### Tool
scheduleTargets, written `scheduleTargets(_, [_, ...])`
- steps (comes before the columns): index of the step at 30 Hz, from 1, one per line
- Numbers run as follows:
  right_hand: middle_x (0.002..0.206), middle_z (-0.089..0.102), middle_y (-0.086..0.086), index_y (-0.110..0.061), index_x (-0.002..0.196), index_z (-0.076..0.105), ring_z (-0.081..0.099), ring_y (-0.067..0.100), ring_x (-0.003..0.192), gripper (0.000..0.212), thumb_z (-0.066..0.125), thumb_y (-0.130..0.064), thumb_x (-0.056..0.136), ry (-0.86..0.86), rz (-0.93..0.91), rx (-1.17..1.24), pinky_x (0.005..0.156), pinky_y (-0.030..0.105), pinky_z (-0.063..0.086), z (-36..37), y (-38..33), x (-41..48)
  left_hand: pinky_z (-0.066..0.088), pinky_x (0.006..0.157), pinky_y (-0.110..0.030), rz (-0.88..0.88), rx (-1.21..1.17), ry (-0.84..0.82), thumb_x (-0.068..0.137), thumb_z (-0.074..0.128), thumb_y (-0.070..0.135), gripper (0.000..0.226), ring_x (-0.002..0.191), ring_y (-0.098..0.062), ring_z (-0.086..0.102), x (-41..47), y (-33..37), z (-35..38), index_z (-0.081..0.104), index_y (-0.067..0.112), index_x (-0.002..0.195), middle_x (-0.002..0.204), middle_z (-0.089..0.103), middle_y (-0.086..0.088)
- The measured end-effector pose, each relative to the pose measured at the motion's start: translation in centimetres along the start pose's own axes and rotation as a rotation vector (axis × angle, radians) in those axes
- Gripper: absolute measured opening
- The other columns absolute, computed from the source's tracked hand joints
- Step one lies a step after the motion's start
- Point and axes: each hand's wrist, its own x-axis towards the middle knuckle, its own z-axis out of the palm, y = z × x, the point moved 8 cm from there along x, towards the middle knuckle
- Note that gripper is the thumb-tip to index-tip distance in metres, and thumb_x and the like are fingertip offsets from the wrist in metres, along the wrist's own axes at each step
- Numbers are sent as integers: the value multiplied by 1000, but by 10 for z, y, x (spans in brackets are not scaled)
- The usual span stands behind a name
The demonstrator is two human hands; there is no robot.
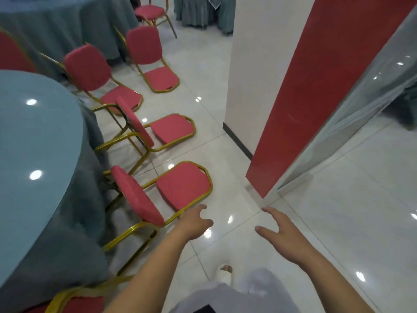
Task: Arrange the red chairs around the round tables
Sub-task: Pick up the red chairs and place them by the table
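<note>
Head view: left hand [196,220], right hand [279,231] held open, empty, by tipped red chair [182,185].
Stiff, probably light; gold frame [203,196] best gripped.

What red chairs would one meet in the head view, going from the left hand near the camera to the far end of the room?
Left hand → nearest chair → second chair → third chair → fourth chair → farthest chair.
</note>
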Motion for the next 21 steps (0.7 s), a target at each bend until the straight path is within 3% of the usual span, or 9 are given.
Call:
scheduleTargets(2, [155, 33, -9, -43, 144, 37, 34, 14, 140, 61, 65, -49, 90, -45, 9, -1, 108, 32, 33, -13, -5, 34, 40, 88, -27, -20, -53, 23, 86, 64, 36, 66, 111, -14, 49, 27, 13, -16, 40, 32, 148, 149, 44, -2])
scheduleTargets(6, [154, 35, -6, -39, 144, 39, 37, 16, 137, 61, 64, -48, 90, -184, -4, -42, 103, 31, 36, -25, -29, 117, 37, 110, -37, -154, -85, 42, 88, 63, 37, 65, 137, -25, 39, 72, 16, -40, 39, 32, 148, 154, 39, -3])
scheduleTargets(11, [153, 35, -6, -37, 146, 38, 36, 15, 138, 62, 61, -48, 90, -378, -159, -152, 101, 30, 34, -26, -95, 213, 38, 100, -30, -271, -183, 138, 89, 63, 37, 64, 135, -25, 42, 101, 24, -69, 40, 31, 149, 152, 41, -4])
scheduleTargets(16, [154, 36, -3, -33, 149, 37, 34, 19, 140, 66, 62, -48, 90, -542, -281, -298, 113, 35, 33, -12, -159, 280, 39, 109, -40, -391, -301, 265, 88, 65, 39, 63, 136, -26, 40, 106, 23, -97, 42, 34, 146, 150, 44, -3])
scheduleTargets(21, [153, 37, 1, -29, 150, 38, 39, 20, 137, 68, 64, -47, 89, -674, -353, -377, 113, 36, 35, 13, -209, 325, 42, 108, -45, -517, -471, 342, 85, 68, 37, 60, 128, -25, 48, 109, 0, -110, 47, 32, 141, 144, 48, -5])
